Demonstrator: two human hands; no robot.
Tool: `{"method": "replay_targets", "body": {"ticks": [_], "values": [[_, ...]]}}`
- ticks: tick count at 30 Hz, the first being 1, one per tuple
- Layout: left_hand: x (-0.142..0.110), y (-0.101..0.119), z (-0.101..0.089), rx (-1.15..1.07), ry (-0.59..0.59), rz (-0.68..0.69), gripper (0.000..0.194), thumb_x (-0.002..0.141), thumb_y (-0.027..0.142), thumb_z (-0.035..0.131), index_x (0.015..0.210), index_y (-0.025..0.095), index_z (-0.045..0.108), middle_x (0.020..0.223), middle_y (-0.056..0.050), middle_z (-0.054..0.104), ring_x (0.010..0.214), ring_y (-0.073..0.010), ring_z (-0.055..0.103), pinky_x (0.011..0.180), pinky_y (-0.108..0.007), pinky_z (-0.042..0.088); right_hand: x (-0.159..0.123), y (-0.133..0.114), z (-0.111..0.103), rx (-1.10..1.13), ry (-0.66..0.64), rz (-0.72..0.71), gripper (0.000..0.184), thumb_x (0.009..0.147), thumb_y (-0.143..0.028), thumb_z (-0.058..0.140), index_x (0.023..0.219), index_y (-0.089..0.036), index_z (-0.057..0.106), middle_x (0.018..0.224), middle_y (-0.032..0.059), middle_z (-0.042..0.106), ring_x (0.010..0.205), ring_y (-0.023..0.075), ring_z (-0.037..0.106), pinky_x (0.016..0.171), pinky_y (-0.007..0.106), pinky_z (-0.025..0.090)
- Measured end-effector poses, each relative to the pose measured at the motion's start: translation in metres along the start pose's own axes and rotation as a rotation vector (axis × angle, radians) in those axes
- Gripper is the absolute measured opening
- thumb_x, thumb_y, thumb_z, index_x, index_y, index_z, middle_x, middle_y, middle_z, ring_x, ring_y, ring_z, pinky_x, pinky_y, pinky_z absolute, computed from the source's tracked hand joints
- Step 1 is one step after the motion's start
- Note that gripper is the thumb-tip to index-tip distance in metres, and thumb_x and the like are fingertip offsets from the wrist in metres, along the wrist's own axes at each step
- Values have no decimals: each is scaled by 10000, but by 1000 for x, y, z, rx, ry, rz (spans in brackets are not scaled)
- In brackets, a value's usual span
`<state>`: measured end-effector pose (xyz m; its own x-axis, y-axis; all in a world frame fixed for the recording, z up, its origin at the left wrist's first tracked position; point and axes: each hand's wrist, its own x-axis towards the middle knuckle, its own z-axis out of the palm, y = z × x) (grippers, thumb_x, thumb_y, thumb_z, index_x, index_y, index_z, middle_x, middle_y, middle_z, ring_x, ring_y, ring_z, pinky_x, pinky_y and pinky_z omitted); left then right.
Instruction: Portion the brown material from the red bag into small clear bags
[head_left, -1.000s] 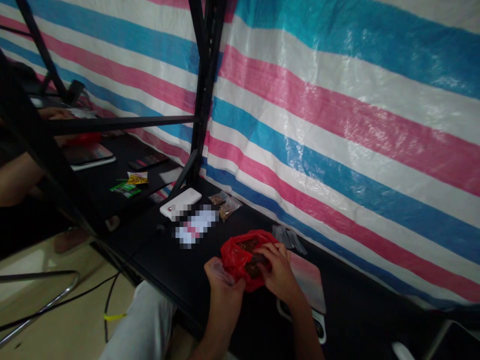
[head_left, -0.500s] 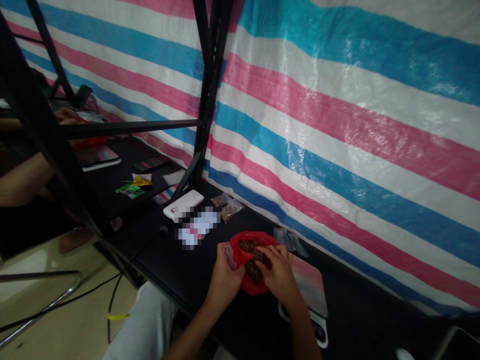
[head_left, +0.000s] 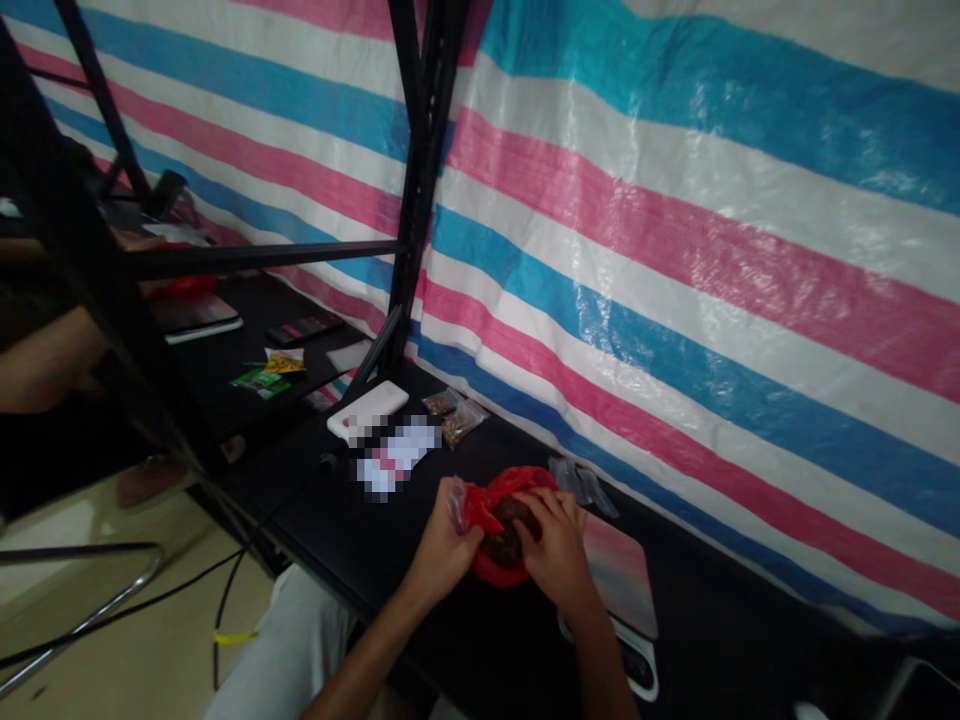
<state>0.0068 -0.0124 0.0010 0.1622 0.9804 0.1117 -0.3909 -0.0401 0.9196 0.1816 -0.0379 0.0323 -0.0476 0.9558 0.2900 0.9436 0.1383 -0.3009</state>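
No text, number or brand is legible.

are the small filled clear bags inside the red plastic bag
No, the small filled clear bags lie on the black table, apart from the red plastic bag.

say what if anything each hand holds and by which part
Left hand: some clear plastic, seemingly by its edge. Right hand: over the open red bag; any grip there cannot be told.

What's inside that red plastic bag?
Brown, grainy-looking contents show in the mouth of the red plastic bag. The right hand covers part of the opening, and whatever lies deeper is hidden; what the contents are, I can't tell.
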Motion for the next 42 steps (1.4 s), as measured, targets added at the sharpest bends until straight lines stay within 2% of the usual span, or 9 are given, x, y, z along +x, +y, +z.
{"method": "replay_targets", "body": {"ticks": [4, 13, 18, 24, 27, 31, 34, 37, 42], "values": [[2, -7, 0, 31, -51, -9, 327, 665, 64, 537, 943, 218, 464, 846, 43, 520, 774, -134, 545, 756, -270, 458, 2, -3, -2, 31, -34, 2, 254, 865, -139, 619, 1075, -266, 686, 1144, 47, 695, 1075, 297, 505, 935, 450, 359], [-2, 0, -2, -29, -6, -21, 343, 641, 76, 565, 953, 204, 505, 868, 24, 546, 815, -157, 549, 780, -294, 461, 2, -6, -11, 140, -124, -58, 188, 881, -163, 633, 1026, -260, 704, 1016, 39, 725, 1027, 281, 530, 898, 417, 366], [-5, 1, 3, -33, 12, -14, 335, 628, 63, 564, 931, 199, 522, 862, 22, 558, 825, -161, 569, 794, -302, 478, 2, -5, -7, 107, -46, -60, 268, 867, -98, 596, 1053, -263, 695, 1123, 45, 706, 1061, 280, 526, 922, 430, 360], [-31, 7, 9, 239, 466, 49, 313, 752, 165, 637, 1032, 210, 505, 943, -8, 564, 880, -191, 587, 835, -355, 497, 0, 6, -6, 1, 47, -39, 376, 872, -77, 547, 1153, -281, 689, 1192, 59, 672, 1089, 293, 510, 909, 441, 357], [-53, 15, 8, 340, 554, 74, 415, 773, 274, 698, 1118, 218, 475, 1059, -43, 537, 964, -224, 588, 861, -394, 508, 0, 9, -10, -11, 15, -45, 403, 834, -33, 532, 1098, -279, 709, 1175, 50, 680, 1081, 291, 503, 897, 439, 350], [-84, 11, 17, 387, 655, 63, 424, 761, 296, 714, 1089, 228, 453, 1011, -32, 519, 823, -198, 579, 754, -370, 524, -1, 10, -15, -4, -43, -37, 428, 808, -18, 529, 1081, -291, 717, 1174, 32, 689, 1083, 287, 502, 909, 444, 332], [-99, -6, 38, 330, 559, -45, 464, 723, 270, 715, 1103, 228, 453, 924, -4, 517, 746, -186, 579, 709, -357, 529, -1, 10, -17, 20, -91, -50, 423, 816, -33, 538, 1092, -299, 717, 1180, 23, 693, 1092, 282, 506, 921, 442, 323], [-94, -20, 59, 205, 589, -80, 455, 730, 281, 656, 1110, 216, 414, 983, -30, 510, 752, -180, 577, 704, -359, 535, -1, 6, -18, 61, -139, -65, 410, 814, -39, 558, 1090, -297, 719, 1155, 13, 708, 1085, 272, 511, 927, 431, 324], [-59, -9, 57, 162, 449, -134, 454, 728, 250, 660, 1101, 219, 402, 1021, -47, 576, 941, -216, 627, 884, -394, 525, -1, -6, -20, 132, -214, -88, 457, 762, -1, 575, 1081, -289, 729, 1136, 16, 720, 1091, 264, 512, 939, 424, 338]]}}
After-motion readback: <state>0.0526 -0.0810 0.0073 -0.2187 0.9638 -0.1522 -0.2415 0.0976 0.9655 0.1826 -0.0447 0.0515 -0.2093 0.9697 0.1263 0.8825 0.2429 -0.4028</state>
